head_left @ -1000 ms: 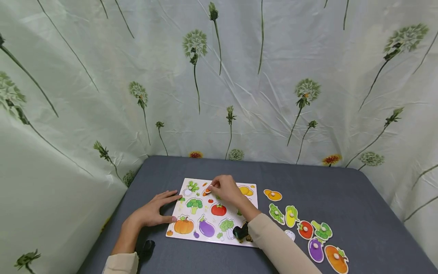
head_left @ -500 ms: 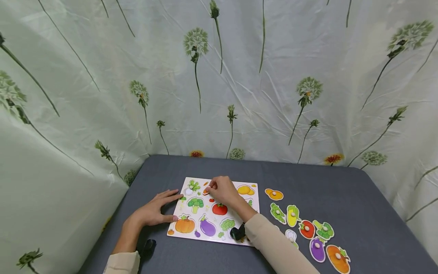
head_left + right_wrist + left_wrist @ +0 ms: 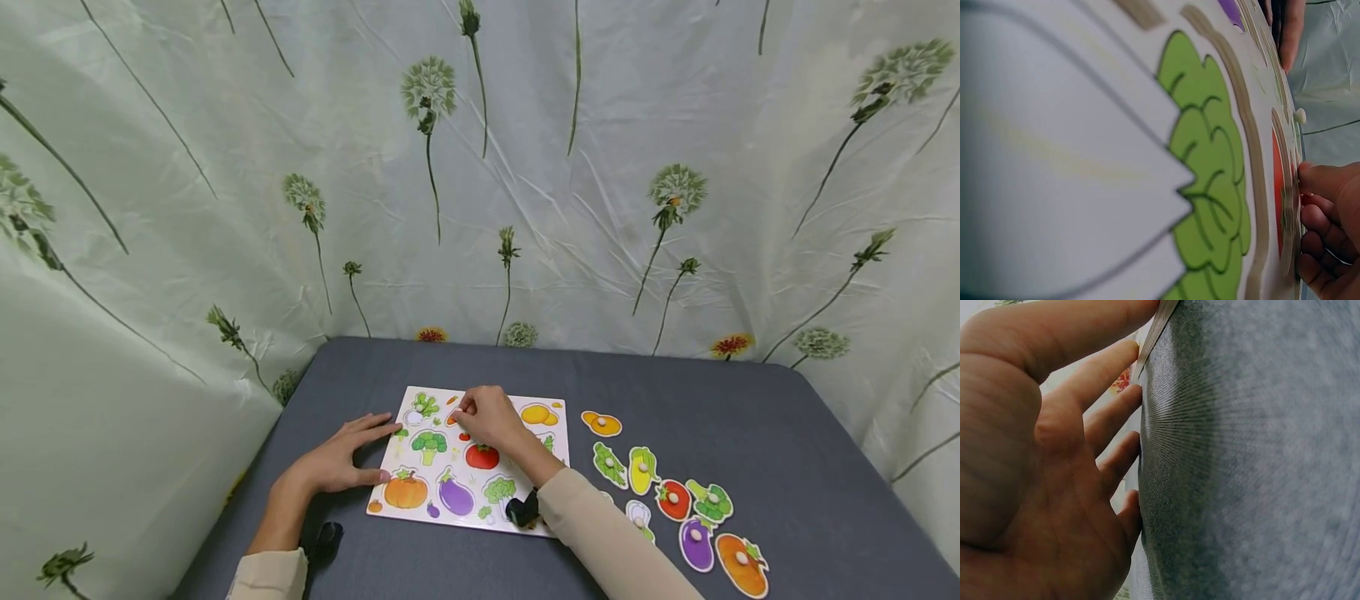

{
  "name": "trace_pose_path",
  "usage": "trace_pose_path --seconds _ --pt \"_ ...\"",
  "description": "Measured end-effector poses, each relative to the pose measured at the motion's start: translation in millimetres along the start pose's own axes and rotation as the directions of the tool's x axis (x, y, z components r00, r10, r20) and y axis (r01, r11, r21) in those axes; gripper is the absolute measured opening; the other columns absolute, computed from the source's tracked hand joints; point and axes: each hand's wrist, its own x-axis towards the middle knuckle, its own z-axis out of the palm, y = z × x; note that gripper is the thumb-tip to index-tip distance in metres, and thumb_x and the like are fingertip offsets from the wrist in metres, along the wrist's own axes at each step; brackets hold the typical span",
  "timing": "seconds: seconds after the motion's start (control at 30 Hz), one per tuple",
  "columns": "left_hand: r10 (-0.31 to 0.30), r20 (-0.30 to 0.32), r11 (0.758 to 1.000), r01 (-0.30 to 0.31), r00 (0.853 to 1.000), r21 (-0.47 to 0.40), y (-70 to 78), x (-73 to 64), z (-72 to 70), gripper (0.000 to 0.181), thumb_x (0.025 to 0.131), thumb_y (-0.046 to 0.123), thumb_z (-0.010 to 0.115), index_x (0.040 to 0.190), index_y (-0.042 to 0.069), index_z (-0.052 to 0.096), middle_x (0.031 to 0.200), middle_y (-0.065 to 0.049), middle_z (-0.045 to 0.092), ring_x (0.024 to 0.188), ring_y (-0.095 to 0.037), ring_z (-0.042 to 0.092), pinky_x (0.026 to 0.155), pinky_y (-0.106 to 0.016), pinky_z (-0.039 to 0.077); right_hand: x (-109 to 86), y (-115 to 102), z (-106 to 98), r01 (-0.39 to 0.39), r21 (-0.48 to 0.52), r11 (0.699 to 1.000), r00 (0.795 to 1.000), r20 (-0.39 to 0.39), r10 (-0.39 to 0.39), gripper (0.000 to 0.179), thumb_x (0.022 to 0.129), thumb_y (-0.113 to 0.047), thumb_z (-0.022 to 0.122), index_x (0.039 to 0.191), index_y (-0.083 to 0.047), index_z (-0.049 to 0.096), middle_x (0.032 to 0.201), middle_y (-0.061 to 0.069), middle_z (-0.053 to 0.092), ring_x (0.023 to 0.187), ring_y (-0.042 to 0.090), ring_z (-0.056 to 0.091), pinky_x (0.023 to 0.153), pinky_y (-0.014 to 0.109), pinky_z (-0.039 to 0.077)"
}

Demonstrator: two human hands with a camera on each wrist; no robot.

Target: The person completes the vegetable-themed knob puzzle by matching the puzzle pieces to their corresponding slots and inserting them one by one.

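A white puzzle board [image 3: 397,458] with vegetable pictures lies on the table. At its upper middle my right hand [image 3: 491,417] pinches a small orange carrot piece [image 3: 452,417] over the carrot outline; the fingers cover most of it, so I cannot tell whether it sits flush. In the right wrist view, that hand's bent fingers [image 3: 1325,228] meet the board surface. My left hand [image 3: 341,457] lies spread at the board's left edge, thumb and fingertips touching it. A white-and-green radish piece [image 3: 421,407] with a knob sits in the top left corner of the board.
Right of the board lie several loose knobbed pieces: double orange potato shape [image 3: 602,424], green pod-like piece [image 3: 610,467], yellow corn [image 3: 642,472], tomato [image 3: 673,501], broccoli [image 3: 711,503], eggplant [image 3: 696,546] and pumpkin [image 3: 741,567]. A white-and-green piece [image 3: 639,517] is partly behind the right sleeve.
The right hand's fingers have shifted slightly with the carrot piece, which shows less now. The left hand stays put on the board's edge. The head view has tilted a little.
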Motion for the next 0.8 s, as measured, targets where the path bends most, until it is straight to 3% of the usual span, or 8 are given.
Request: trace_pose_path --seconds 0.33,0.57,0.8 --pt "0.006 0.003 1.000 -0.006 1.000 0.004 -2.6 0.9 0.5 0.082 0.084 0.048 0.080 0.155 0.022 0.049 0.167 -0.015 0.033 0.153 -0.056 0.017 0.112 -0.082 0.018 -1.8 -0.1 -2.5 0.020 0.014 1.000 1.000 0.010 -0.020 0.016 0.094 -0.027 0.076 0.082 -0.018 0.071 0.069 -0.007 0.058 0.062 0.007 0.050 0.056 0.022 0.041" --pt "0.003 0.007 1.000 -0.003 1.000 0.001 -2.9 1.7 2.1 0.082 0.084 0.050 0.079 0.155 0.022 0.049 0.167 -0.014 0.033 0.154 -0.054 0.017 0.113 -0.081 0.017 -10.4 2.8 -11.2 0.025 0.118 0.993 0.999 0.024 -0.028 0.012 0.094 -0.025 0.076 0.094 -0.014 0.073 0.077 -0.004 0.062 0.067 0.010 0.053 0.061 0.024 0.046" --pt "0.006 -0.006 1.000 -0.006 1.000 0.007 -3.5 1.8 0.8 0.082 0.083 0.049 0.081 0.154 0.022 0.050 0.167 -0.015 0.034 0.153 -0.055 0.019 0.112 -0.081 0.019 -18.6 16.7 -23.2 0.051 0.068 0.996 0.999 -0.002 -0.051 0.016 0.093 -0.023 0.077 0.101 -0.010 0.074 0.079 -0.006 0.064 0.072 0.008 0.055 0.070 0.025 0.048"
